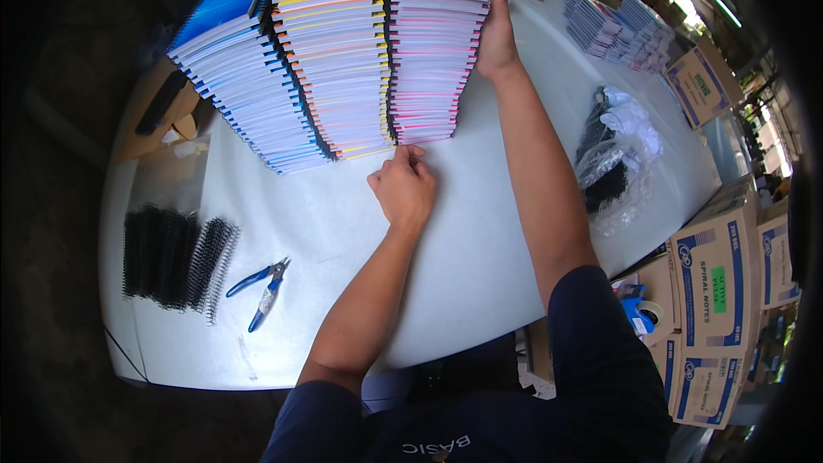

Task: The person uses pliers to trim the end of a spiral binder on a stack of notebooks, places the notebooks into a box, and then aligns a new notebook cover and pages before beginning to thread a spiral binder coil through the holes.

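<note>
Three tall stacks of spiral notebooks stand side by side at the far edge of my reach: a blue stack [257, 90], a yellow-orange stack [339, 69] and a pink stack [435, 56]. Black coils run along their bound edges. My right hand [499, 41] lies against the right side of the pink stack, thumb stretched up, its other fingers partly hidden behind the notebooks. Down at the foot of the yellow and pink stacks, my left hand [403, 187] is closed, its curled fingers touching the lowest notebooks. Whether it grips anything is hidden.
Blue-handled cutting pliers [264, 290] and a bundle of black spiral coils [171, 257] lie on the white table [334, 231] at left. On the right are a clear plastic bag [615, 154], more notebook stacks [617, 30], cardboard boxes [716, 274] and a blue tape dispenser [639, 313].
</note>
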A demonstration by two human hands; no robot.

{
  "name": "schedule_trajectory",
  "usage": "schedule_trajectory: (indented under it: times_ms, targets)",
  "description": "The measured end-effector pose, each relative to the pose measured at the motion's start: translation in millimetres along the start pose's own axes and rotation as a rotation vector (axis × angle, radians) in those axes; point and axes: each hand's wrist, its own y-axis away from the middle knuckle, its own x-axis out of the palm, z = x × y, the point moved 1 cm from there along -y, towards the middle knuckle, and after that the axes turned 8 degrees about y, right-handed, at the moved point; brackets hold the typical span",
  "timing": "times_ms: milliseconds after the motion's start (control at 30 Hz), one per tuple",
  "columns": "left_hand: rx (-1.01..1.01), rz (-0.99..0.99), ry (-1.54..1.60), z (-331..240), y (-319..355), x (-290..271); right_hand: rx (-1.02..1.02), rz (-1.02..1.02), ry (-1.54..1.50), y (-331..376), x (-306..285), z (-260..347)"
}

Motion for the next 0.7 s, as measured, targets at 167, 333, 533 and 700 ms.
schedule_trajectory:
  times_ms: [167,333,533,700]
  targets:
    - [-0.003,0.037,0.011,-7.4,5.0,7.1,0.030,-0.142,-0.059,-17.4,-43.0,-19.0]
    - [0.029,-0.028,-0.026,2.9,0.3,-7.6,0.123,-0.040,-0.117,-6.1,3.4,-7.9]
    - [0.047,0.000,-0.027,-3.4,1.9,5.1,-0.071,-0.411,0.129,15.1,-45.0,-19.7]
    - [0.048,-0.039,-0.095,23.1,-13.7,4.9,-0.172,-0.312,0.541,171.0,-40.8,25.0]
